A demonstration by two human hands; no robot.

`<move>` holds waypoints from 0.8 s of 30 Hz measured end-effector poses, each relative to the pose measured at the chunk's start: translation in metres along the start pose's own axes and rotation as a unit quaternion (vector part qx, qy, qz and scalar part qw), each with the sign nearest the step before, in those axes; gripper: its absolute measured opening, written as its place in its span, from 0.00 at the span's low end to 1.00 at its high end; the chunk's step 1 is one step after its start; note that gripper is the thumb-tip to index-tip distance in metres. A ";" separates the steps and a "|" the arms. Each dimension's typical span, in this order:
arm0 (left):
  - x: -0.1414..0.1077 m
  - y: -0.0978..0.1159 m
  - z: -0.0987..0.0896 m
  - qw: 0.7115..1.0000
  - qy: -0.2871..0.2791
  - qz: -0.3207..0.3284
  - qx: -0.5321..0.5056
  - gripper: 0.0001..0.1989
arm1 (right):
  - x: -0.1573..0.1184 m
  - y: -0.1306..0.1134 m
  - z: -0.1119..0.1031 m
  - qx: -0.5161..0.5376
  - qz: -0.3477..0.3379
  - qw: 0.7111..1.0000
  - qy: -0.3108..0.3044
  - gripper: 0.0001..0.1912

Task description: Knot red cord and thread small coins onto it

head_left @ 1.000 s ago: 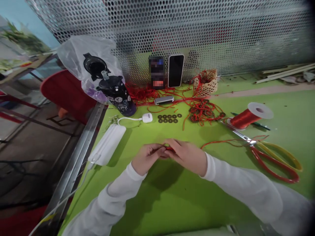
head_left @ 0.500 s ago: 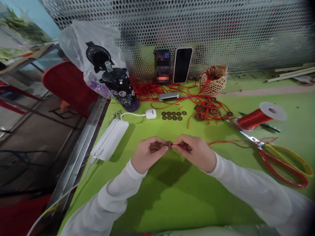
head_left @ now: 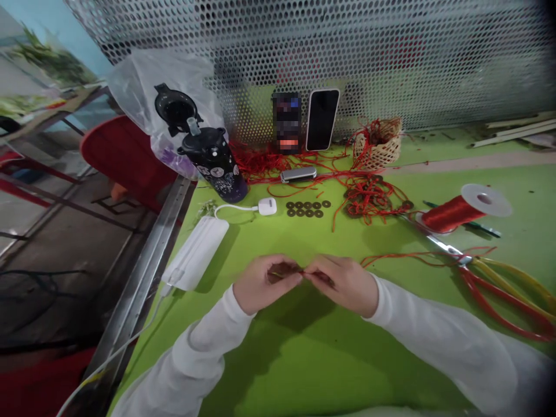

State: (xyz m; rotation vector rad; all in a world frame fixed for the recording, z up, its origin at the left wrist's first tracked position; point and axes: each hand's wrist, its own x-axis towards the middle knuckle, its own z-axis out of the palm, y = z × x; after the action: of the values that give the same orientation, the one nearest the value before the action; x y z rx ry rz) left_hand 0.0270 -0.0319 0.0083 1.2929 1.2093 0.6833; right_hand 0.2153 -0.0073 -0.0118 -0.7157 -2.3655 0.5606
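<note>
- Left hand: curled in, palm turned up a bit, thumb and fingertips pinched shut on a small red cord piece.
- Right hand: also curled, knuckles up, fingertips pinched on the same red cord piece from the other side.
- Both hands: fingertips touching in the middle, low over the green table, white sleeves coming in from the bottom corners.
- Red cord piece: right between the two hands, mostly hidden by the fingers; too small to tell its shape.
- Behind the hands: a double row of little dark coins lying flat, well apart from the fingers.
- Right of the hands: a loose red string running toward big scissors with red and yellow handles.
- Further right: a spool of red thread lying on its side.
- Left of the hands: a white power bank with a white plug on a wire.
- At the back: a dark bottle, two phones leaning on the mesh wall, a small basket and a pile of red cords.
</note>
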 end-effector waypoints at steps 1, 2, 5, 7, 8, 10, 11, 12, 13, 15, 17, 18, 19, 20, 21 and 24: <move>0.000 -0.002 0.001 1.000 -0.002 -0.001 -0.004 0.09 | 0.000 0.000 0.000 0.000 0.002 1.000 0.004 0.07; 0.001 -0.003 0.002 1.000 0.000 -0.001 -0.008 0.10 | 0.001 -0.001 0.001 0.000 0.003 1.000 0.006 0.07; 0.001 -0.005 0.004 0.999 0.009 -0.003 -0.036 0.12 | 0.003 -0.001 0.001 -0.002 0.004 1.000 0.009 0.08; 0.000 -0.004 0.005 0.999 0.017 -0.004 -0.051 0.14 | 0.004 0.000 0.001 -0.002 0.004 1.000 0.005 0.07; -0.001 -0.004 0.005 0.998 0.019 -0.004 -0.057 0.14 | 0.004 0.000 0.001 -0.003 0.003 1.000 0.004 0.07; -0.002 -0.003 0.005 0.998 0.019 -0.004 -0.064 0.15 | 0.004 -0.001 0.001 -0.007 0.004 1.000 0.003 0.06; -0.002 -0.003 0.005 0.998 0.018 -0.004 -0.067 0.15 | 0.004 -0.001 0.001 -0.008 0.004 1.000 0.002 0.05; -0.003 -0.004 0.005 0.997 0.017 -0.005 -0.070 0.16 | 0.004 -0.002 0.001 -0.010 0.003 1.000 0.001 0.05; -0.003 -0.004 0.006 0.997 0.017 -0.006 -0.074 0.16 | 0.004 -0.002 0.001 -0.014 -0.001 1.000 -0.001 0.05; -0.003 -0.006 0.007 0.997 0.018 -0.009 -0.080 0.16 | 0.004 -0.003 0.002 -0.025 -0.014 1.000 0.000 0.05; -0.003 -0.007 0.008 0.996 0.020 -0.011 -0.083 0.17 | 0.005 -0.002 0.002 -0.038 -0.028 0.999 0.010 0.05; -0.003 -0.007 0.008 0.996 0.022 -0.012 -0.083 0.17 | 0.005 -0.002 0.002 -0.041 -0.033 0.999 0.015 0.05; -0.003 -0.007 0.008 0.996 0.025 -0.014 -0.085 0.17 | 0.005 -0.002 0.003 -0.040 -0.037 0.998 0.020 0.05; -0.003 -0.007 0.008 0.996 0.027 -0.015 -0.085 0.18 | 0.005 -0.001 0.002 -0.037 -0.039 0.998 0.023 0.05; -0.004 -0.006 0.007 0.996 0.032 -0.016 -0.082 0.18 | 0.005 -0.001 0.002 -0.033 -0.041 0.998 0.026 0.05; -0.004 -0.005 0.005 0.997 0.046 -0.014 -0.065 0.18 | 0.006 0.000 0.000 -0.023 -0.039 0.998 0.041 0.06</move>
State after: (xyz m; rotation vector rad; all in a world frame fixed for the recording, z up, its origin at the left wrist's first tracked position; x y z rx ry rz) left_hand 0.0290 -0.0380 0.0035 1.1453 1.2351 0.7956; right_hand 0.2111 -0.0038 -0.0098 -0.6504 -2.3262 0.4352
